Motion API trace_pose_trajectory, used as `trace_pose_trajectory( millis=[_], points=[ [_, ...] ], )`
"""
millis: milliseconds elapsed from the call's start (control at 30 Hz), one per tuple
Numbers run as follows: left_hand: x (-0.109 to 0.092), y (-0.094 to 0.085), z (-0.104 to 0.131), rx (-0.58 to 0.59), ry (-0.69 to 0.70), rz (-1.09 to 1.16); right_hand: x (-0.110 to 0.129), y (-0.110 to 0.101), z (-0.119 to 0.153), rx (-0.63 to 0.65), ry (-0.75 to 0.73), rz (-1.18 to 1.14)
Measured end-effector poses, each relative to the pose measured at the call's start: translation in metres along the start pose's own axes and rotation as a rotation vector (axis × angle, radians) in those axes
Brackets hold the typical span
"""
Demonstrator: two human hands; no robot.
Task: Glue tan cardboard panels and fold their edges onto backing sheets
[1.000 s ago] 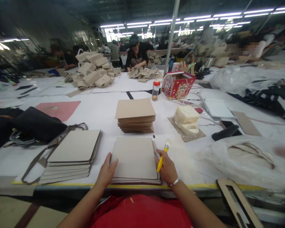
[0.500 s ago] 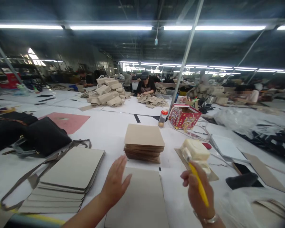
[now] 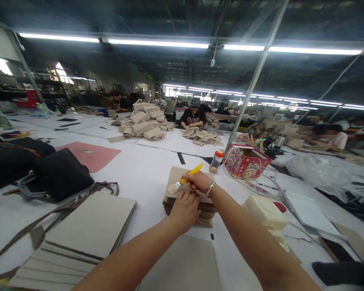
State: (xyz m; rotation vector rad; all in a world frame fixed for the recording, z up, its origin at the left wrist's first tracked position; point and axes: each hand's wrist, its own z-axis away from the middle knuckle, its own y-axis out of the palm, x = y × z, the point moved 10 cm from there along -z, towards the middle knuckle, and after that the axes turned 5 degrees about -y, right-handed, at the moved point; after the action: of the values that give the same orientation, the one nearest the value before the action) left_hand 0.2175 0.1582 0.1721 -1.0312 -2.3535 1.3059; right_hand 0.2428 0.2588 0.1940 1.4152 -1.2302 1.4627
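A yellow-handled paintbrush is gripped in my right hand. Its pale bristles touch the top sheet of a stack of brown fabric-like pieces. My left hand lies on the near edge of that stack, fingers laid over the top sheet close to the brush; the fingertips are partly hidden. Below my wrists a flat grey-beige board lies on the table. To the right, a cream-coloured block-like tub is partly covered by my right forearm.
Fanned grey-beige boards lie at left, with a strap and a black bag behind. Beyond the stack stand a red-lidded jar and a red patterned box by a pole. A person works across the table near piled beige bundles.
My right hand has carried the brush from beside the cream tub leftward onto the brown stack. My left hand has moved forward and right, from above the board to the stack's edge.
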Motion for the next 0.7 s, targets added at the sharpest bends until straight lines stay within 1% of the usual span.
trace_pose_trajectory(
  millis=[33, 100, 200, 267, 300, 367, 500, 567, 600, 633, 700],
  points=[
    [0.0, -0.001, 0.0, -0.016, -0.008, 0.004, -0.005, 0.001, -0.01, 0.006, 0.012, 0.007],
    [0.002, -0.003, 0.0, -0.03, -0.031, 0.011, -0.009, -0.005, -0.031, -0.053, 0.021, 0.017],
    [0.002, -0.003, -0.002, -0.024, -0.041, 0.026, -0.012, -0.024, -0.054, -0.207, 0.032, 0.047],
    [0.002, -0.002, -0.003, -0.014, -0.029, 0.032, -0.014, -0.041, -0.058, -0.3, 0.047, 0.08],
    [0.002, -0.002, -0.003, -0.009, -0.023, 0.034, -0.015, -0.053, -0.055, -0.341, 0.054, 0.101],
    [0.002, -0.002, -0.003, -0.003, -0.019, 0.036, -0.016, -0.082, -0.04, -0.423, 0.068, 0.155],
    [0.002, -0.003, -0.005, 0.03, -0.034, 0.029, -0.011, -0.153, 0.007, -0.573, 0.105, 0.305],
    [0.003, -0.004, -0.01, 0.066, -0.054, 0.003, -0.002, -0.178, 0.027, -0.623, 0.096, 0.391],
    [0.005, -0.004, -0.013, 0.09, -0.066, -0.016, 0.005, -0.185, 0.035, -0.633, 0.075, 0.434],
    [0.006, -0.005, -0.016, 0.117, -0.076, -0.038, 0.011, -0.186, 0.041, -0.627, 0.045, 0.477],
    [0.008, -0.004, -0.023, 0.182, -0.083, -0.071, 0.02, -0.176, 0.053, -0.579, -0.024, 0.543]
  ],
)
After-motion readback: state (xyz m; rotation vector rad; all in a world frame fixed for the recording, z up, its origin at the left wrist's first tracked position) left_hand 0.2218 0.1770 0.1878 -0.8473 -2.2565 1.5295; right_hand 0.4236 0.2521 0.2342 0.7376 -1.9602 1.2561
